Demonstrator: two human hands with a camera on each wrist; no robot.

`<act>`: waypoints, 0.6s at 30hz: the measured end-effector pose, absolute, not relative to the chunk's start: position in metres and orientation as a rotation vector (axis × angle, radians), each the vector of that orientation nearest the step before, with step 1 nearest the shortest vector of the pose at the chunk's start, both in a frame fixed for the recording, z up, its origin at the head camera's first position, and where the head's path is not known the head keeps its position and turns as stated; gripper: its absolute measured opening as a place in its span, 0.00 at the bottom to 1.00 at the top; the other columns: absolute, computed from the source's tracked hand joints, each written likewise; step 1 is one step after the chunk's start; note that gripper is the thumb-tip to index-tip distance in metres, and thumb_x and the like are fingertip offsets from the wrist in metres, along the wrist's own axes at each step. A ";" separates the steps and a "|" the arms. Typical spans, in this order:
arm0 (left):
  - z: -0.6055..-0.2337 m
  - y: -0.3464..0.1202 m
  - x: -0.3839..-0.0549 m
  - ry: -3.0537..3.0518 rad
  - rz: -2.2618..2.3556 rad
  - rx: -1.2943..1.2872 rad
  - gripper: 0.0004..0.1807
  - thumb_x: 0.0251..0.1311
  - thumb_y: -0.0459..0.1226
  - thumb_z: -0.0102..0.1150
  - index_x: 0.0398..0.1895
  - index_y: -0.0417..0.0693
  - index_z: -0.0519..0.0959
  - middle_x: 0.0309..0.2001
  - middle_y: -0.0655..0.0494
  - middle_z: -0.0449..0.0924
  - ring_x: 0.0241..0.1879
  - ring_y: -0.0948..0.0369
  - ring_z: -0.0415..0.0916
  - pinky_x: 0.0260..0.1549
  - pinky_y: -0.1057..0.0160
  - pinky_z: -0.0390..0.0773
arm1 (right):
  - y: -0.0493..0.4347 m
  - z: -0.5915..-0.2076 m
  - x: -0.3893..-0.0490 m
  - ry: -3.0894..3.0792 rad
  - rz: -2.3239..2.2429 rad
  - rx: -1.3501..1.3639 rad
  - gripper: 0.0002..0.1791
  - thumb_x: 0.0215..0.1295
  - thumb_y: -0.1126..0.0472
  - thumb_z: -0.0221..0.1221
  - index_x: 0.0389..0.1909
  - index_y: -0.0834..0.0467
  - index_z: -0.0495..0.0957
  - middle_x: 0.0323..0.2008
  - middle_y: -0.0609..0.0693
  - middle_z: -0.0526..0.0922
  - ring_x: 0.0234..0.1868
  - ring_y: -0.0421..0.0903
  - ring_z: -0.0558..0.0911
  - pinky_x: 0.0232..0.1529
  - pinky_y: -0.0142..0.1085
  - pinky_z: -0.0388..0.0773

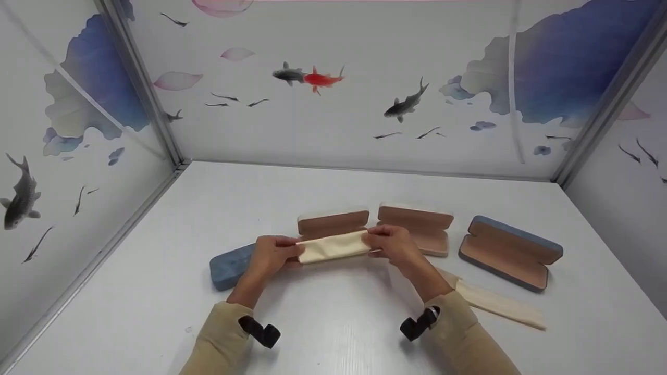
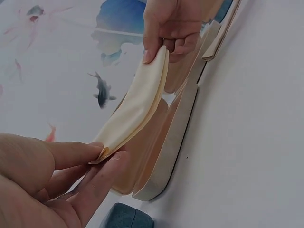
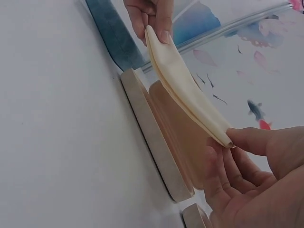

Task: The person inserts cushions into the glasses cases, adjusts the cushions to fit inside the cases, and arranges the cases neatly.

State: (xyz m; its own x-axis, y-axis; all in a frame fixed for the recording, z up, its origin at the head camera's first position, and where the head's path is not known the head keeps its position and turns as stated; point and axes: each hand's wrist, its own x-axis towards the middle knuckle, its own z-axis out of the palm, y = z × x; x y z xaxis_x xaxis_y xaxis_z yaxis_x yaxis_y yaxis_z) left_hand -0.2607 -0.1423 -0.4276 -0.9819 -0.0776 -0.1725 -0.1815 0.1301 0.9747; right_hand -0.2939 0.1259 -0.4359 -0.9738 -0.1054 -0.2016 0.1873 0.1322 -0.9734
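Note:
A cream cloth, folded into a long strip, is stretched between both hands in front of an open glasses case with a tan lining. My left hand pinches one end between thumb and fingers. At the other end my right hand does the same. In the left wrist view the layered folds of the cloth show along its edge, and it sags slightly over the case's pale outer side. The right wrist view shows the cloth above that case too.
A blue case, closed, lies by my left hand. Right of the middle stand a second open pale case and an open blue case. Another folded cream cloth lies beside my right forearm. Printed walls enclose the white table.

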 end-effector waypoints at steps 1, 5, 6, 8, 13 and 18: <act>-0.428 -0.143 -0.261 2.306 1.995 -0.280 0.14 0.60 0.28 0.66 0.48 0.30 0.83 0.41 0.40 0.87 0.27 0.61 0.85 0.34 0.58 0.88 | 0.124 -0.435 -0.294 2.195 -1.919 0.098 0.16 0.66 0.59 0.66 0.50 0.62 0.81 0.42 0.51 0.83 0.36 0.42 0.87 0.52 0.45 0.83; -0.427 -0.145 -0.269 2.325 1.954 -0.310 0.15 0.60 0.29 0.67 0.50 0.32 0.83 0.42 0.41 0.87 0.28 0.62 0.85 0.35 0.58 0.88 | 0.121 -0.432 -0.298 2.212 -1.875 0.145 0.15 0.66 0.56 0.66 0.50 0.59 0.82 0.41 0.49 0.85 0.37 0.42 0.88 0.63 0.63 0.70; -0.427 -0.145 -0.271 2.332 1.938 -0.313 0.15 0.60 0.29 0.67 0.50 0.33 0.83 0.44 0.40 0.86 0.29 0.61 0.85 0.36 0.58 0.88 | 0.121 -0.432 -0.299 2.216 -1.875 0.147 0.15 0.66 0.56 0.66 0.49 0.59 0.82 0.41 0.49 0.85 0.37 0.42 0.88 0.64 0.63 0.69; -0.427 -0.145 -0.275 2.343 1.909 -0.323 0.15 0.61 0.29 0.66 0.51 0.33 0.83 0.46 0.38 0.86 0.30 0.61 0.85 0.36 0.59 0.87 | 0.120 -0.430 -0.302 2.228 -1.878 0.143 0.15 0.66 0.56 0.66 0.49 0.59 0.82 0.41 0.49 0.84 0.36 0.42 0.88 0.63 0.59 0.72; -0.426 -0.145 -0.281 2.360 1.852 -0.327 0.17 0.63 0.29 0.64 0.54 0.32 0.81 0.49 0.35 0.84 0.31 0.61 0.85 0.39 0.59 0.87 | 0.118 -0.429 -0.309 2.227 -1.928 0.125 0.13 0.66 0.61 0.65 0.48 0.64 0.81 0.39 0.51 0.82 0.33 0.42 0.85 0.43 0.36 0.85; -0.425 -0.144 -0.286 2.391 1.818 -0.313 0.16 0.62 0.28 0.64 0.53 0.32 0.81 0.48 0.36 0.84 0.31 0.61 0.85 0.37 0.60 0.87 | 0.117 -0.429 -0.313 2.242 -1.912 0.133 0.13 0.66 0.65 0.64 0.49 0.65 0.80 0.38 0.51 0.82 0.33 0.41 0.83 0.39 0.32 0.85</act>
State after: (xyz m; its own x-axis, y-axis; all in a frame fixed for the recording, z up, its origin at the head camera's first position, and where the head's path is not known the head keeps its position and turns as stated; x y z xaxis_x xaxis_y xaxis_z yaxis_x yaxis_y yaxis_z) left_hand -0.2862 -0.1437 -0.4247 -0.9712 -0.0903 -0.2207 -0.2368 0.2566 0.9371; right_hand -0.3134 0.1172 -0.4286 -0.9775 -0.0562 -0.2031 0.1916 0.1635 -0.9678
